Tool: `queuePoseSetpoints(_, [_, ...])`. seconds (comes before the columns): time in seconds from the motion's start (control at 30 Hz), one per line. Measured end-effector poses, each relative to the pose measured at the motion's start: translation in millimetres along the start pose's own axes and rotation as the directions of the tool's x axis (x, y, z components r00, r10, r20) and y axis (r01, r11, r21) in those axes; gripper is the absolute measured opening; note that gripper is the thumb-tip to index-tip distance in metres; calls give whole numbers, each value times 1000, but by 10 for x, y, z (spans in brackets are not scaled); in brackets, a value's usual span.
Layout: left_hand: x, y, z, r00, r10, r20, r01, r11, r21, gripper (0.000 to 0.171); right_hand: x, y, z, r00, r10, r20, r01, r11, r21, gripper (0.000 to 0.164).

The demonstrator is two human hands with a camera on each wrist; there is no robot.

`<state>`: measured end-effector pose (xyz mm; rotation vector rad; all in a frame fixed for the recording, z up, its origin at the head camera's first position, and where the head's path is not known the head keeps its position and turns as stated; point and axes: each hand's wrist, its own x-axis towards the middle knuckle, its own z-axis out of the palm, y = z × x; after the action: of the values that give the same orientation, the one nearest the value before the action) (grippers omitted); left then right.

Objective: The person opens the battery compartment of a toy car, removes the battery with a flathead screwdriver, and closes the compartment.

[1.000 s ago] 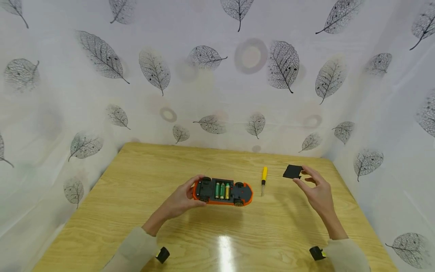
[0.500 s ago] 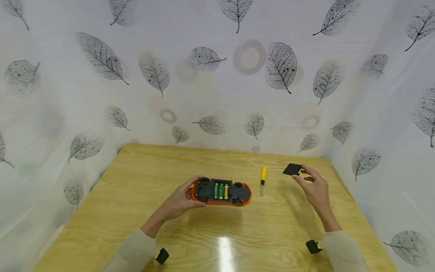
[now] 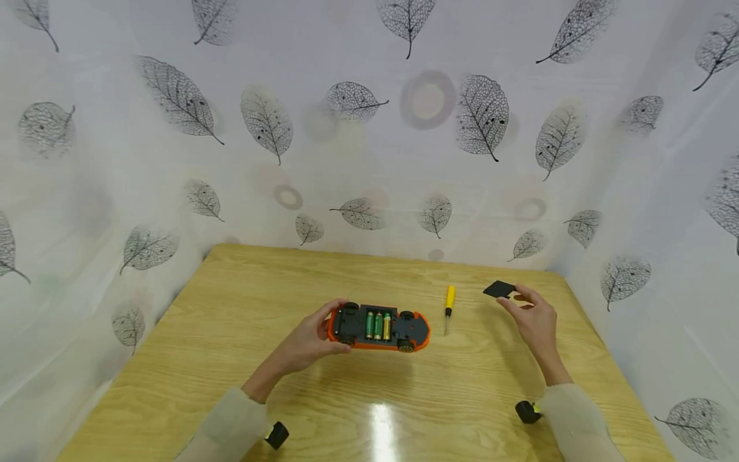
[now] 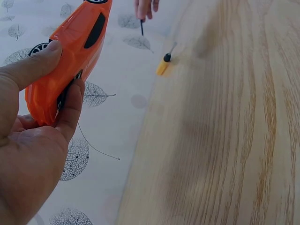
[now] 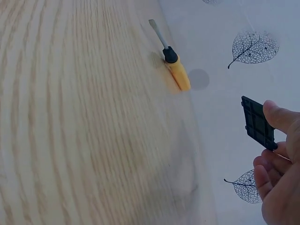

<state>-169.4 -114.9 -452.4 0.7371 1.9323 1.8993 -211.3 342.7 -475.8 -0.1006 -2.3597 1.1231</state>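
Observation:
An orange toy car (image 3: 416, 333) is held underside up above the table by my left hand (image 3: 308, 340), which grips its left end. Its battery bay lies uncovered, with three batteries (image 3: 378, 326) side by side in it, two green and one partly gold. In the left wrist view the orange body (image 4: 70, 61) shows between thumb and fingers. At the right, my right hand (image 3: 537, 324) pinches a thin black battery cover (image 3: 499, 289) by its edge, off the table. The right wrist view shows the ribbed face of the cover (image 5: 257, 123).
A screwdriver (image 3: 449, 301) with a yellow handle lies on the wooden table (image 3: 260, 282) between the car and the cover. Leaf-patterned white sheeting (image 3: 369, 160) rises behind the table and along both sides.
My right hand has tilted the battery cover, so it looks narrower in the head view, and the right forearm has shifted slightly left. The left hand and car stay nearly still.

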Motion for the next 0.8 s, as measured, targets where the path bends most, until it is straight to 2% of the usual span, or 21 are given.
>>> queuePoseSetpoints(0.37, [27, -14, 21, 1000, -4, 2, 4, 1000, -17, 83, 96, 258, 160, 996, 74, -51, -76, 996, -49, 52])
queuePoseSetpoints(0.8, [43, -3, 26, 1000, -6, -2, 6, 1000, -20, 83, 98, 334, 271, 986, 163, 11, -161, 980, -116, 59])
